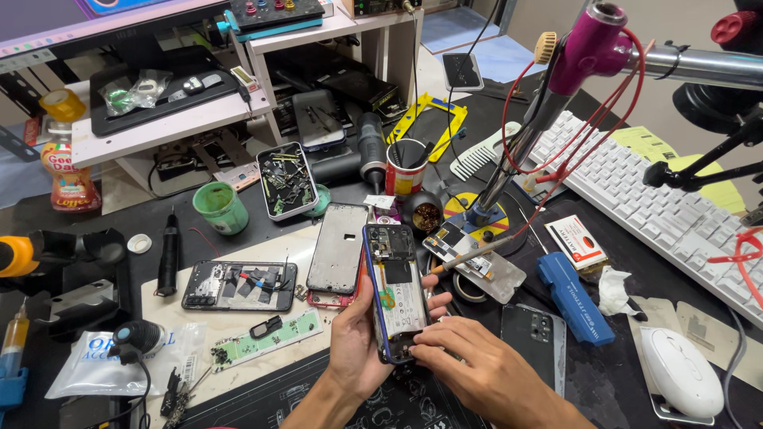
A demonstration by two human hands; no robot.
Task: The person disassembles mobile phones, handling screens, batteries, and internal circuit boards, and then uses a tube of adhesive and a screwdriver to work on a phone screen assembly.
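Observation:
An opened smartphone with its back cover off shows its battery and circuit board; it lies upright over the mat near the bottom centre. My left hand cups its left edge and holds it from below. The fingers of my right hand press on the phone's lower end, pinched together at the bottom board. A second opened phone lies flat to the left. A bare back cover rests just left of the held phone, and another dark cover lies to the right.
A magenta-headed stand arm with red wires rises over the bench. A white keyboard and white mouse sit right. A green cup, a parts tray, a red tin of tools, a blue case crowd the middle.

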